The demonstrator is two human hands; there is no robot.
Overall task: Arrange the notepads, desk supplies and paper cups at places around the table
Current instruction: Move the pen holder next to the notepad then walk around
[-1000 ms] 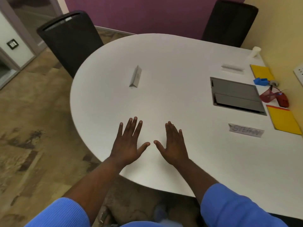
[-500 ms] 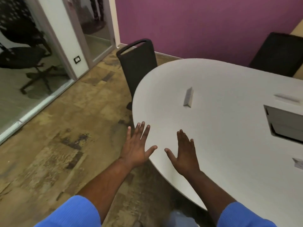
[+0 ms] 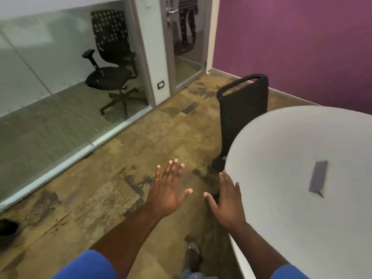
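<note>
The bench is cut off right of my right hand, so I cannot tell where the supplies lie; only a blurred grey card shows there. Both hands are flat, fingers spread, empty. My right hand is at the bench's rounded edge, my left hand over open floor. A black chair stands ahead of the right hand.

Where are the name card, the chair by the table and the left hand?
name card (image 3: 319,179), head view, its sloping face.
chair (image 3: 244,105), head view, its backrest.
left hand (image 3: 168,190), head view, back of hand.
</note>
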